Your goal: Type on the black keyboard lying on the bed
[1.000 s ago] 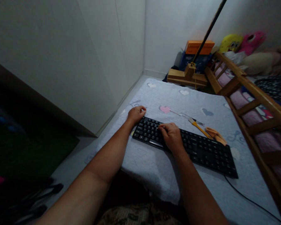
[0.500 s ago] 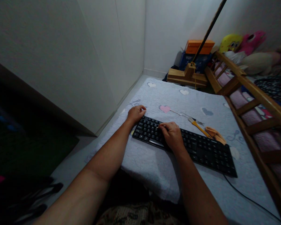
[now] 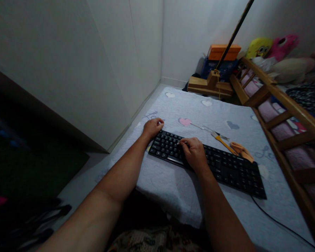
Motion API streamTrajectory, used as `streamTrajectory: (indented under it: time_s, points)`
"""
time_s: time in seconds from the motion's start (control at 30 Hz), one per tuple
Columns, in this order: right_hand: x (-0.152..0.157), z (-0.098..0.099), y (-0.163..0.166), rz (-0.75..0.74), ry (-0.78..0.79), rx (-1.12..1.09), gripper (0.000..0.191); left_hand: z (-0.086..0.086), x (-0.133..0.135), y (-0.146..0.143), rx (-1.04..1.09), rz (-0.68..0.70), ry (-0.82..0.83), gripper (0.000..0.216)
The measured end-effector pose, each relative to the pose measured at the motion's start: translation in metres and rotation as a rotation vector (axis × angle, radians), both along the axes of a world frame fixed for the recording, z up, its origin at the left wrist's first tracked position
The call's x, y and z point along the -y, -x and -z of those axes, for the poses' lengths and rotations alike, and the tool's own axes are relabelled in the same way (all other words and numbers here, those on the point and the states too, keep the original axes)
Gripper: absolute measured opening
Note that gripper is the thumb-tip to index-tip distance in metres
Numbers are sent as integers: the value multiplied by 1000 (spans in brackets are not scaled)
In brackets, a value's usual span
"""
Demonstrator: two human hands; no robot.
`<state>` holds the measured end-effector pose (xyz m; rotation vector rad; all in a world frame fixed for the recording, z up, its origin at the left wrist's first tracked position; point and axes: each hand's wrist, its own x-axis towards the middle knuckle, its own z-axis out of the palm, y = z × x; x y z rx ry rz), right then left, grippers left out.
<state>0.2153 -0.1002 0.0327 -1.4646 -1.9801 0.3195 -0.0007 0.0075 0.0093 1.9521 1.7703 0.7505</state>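
Observation:
A black keyboard (image 3: 232, 171) lies slantwise on the pale blue quilted cloth, its cable running off to the lower right. At its upper left corner rests my left hand (image 3: 152, 126), fingers curled with thumb and forefinger close together; nothing shows in them. My right hand (image 3: 195, 152) is over the middle of the keys, thumb and fingers pinched on a small, thin white-tipped stick, mostly hidden by the fingers. Behind the keyboard lie a brush with a yellow handle (image 3: 222, 142), thin metal tools (image 3: 196, 125) and a folded orange cloth (image 3: 241, 151).
The quilted cloth (image 3: 173, 189) has heart patterns. A wooden bed rail (image 3: 286, 101) runs along the right, with plush toys (image 3: 258, 48) beyond it. At the back stand a wooden base (image 3: 210, 85) with a dark pole and an orange box (image 3: 224, 52). A white cabinet (image 3: 115, 70) rises at the left.
My right hand has shifted very slightly to the right over the keys, and less of the stick's white tip shows. My left hand stays at the keyboard's corner.

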Motion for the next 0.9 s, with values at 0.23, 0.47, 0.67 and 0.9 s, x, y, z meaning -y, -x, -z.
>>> streamTrajectory:
  time_s: [0.23,0.47,0.67,0.9]
  points:
    - [3,-3,0,-34,2,10,17,2,-1,1,-2,9,-3,26]
    - [6,-5,1,-65,33,9,18,2,0,0,15,9,-4,25]
    - [5,-5,1,-45,34,-11,17,2,-1,0,9,6,-13,25]
    - [2,-2,-1,-21,-2,-32,18,2,-1,0,-2,6,6,26]
